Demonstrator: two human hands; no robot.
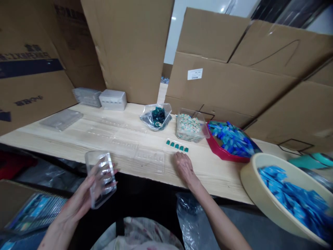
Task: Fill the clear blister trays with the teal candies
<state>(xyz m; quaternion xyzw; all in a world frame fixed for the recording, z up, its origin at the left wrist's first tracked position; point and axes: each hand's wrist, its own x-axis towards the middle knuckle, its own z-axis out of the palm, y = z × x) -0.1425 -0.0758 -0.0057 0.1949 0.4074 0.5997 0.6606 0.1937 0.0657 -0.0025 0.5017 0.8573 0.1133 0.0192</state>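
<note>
My left hand [85, 191] grips a clear plastic blister tray [106, 173] with moulded pockets, held up off the table's front edge and tilted. The fingers show through the plastic. My right hand [184, 167] rests on the table with its fingers curled in, just below a row of several small green pieces [177, 146]. Whether those fingers hold anything is hidden. Clear trays [149, 158] lie flat on the wood between my hands, hard to make out against it. Behind the green pieces stand an open plastic bag [148, 119] of dark green pieces and a clear tub [182, 135] of small pale and teal pieces.
A red tray [215, 151] of blue pieces and a cream basin [249, 177] of blue packets stand on the right. Stacked plastic trays [113, 99] sit at the back left. Cardboard walls [234, 80] close off the table's back [208, 173]. A box of packs [36, 211] is low left.
</note>
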